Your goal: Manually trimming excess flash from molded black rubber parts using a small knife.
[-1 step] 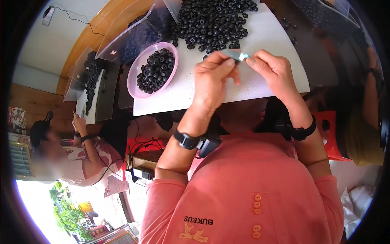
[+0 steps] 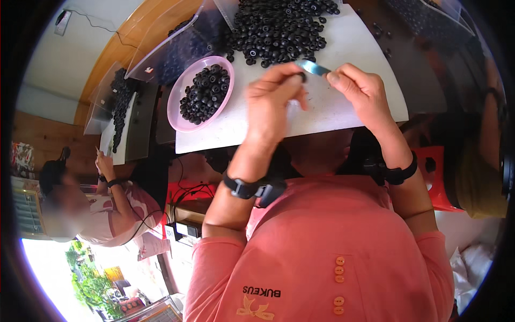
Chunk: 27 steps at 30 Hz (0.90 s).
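My right hand is closed on one end of a thin, shiny blue blade-like tool, above the white tabletop. The tool's other end reaches toward the fingers of my left hand. That hand, slightly blurred, pinches a small black ring-like part just below the tool. Whether the tool touches the part or my left fingers, I cannot tell. Beside my left hand stands a pink bowl holding many similar black parts.
A large heap of black parts spreads over the far side of the table, beside a clear plastic bin. Loose parts lie on the dark surface at right. Another person works at the left; a red stool stands at right.
My left hand has shifted a little left, away from my right hand, and more of the blue tool shows. The black part is now visible in my left fingers. My right hand barely moved.
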### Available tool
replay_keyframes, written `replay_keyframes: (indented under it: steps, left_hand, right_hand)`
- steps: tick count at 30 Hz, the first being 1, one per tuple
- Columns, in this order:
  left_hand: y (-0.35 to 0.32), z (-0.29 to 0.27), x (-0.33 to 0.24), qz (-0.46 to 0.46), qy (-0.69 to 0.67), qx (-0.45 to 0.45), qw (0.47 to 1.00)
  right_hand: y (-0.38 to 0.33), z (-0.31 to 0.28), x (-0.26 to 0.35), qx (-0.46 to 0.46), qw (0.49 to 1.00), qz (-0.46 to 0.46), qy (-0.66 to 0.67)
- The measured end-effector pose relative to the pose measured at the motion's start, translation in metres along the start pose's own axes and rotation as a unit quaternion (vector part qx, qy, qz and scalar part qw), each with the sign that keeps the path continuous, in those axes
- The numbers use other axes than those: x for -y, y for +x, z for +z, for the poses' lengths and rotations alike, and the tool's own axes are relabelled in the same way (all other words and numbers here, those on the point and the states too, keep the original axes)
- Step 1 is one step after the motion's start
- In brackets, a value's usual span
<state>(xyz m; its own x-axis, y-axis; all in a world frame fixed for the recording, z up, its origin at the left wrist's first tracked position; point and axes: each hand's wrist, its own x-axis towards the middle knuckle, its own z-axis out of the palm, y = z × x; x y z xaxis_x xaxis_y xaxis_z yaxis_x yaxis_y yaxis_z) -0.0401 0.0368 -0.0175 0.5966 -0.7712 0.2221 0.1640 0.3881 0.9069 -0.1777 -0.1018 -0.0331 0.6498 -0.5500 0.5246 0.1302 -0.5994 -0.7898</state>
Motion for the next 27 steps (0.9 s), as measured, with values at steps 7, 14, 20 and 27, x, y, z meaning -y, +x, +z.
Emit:
replay_keyframes:
  steps: [7, 14, 20, 27]
  left_hand:
    - [0.026, -0.096, -0.084, 0.176, 0.452, -0.138, 0.864]
    - [0.016, -0.069, -0.052, 0.243, 0.567, -0.046, 0.786]
    - [0.027, -0.023, -0.021, 0.302, 0.654, 0.091, 0.687]
    - [0.046, -0.019, -0.015, 0.275, 0.714, 0.142, 0.628]
  right_hand:
    - [0.000, -0.009, 0.001, -0.024, 0.983, 0.082, 0.162]
    - [0.000, -0.007, -0.002, -0.052, 0.985, 0.056, 0.156]
    - [0.000, -0.004, -0.001, -0.055, 0.986, 0.027, 0.155]
    - [-0.002, -0.006, -0.002, -0.064, 0.984, 0.020, 0.163]
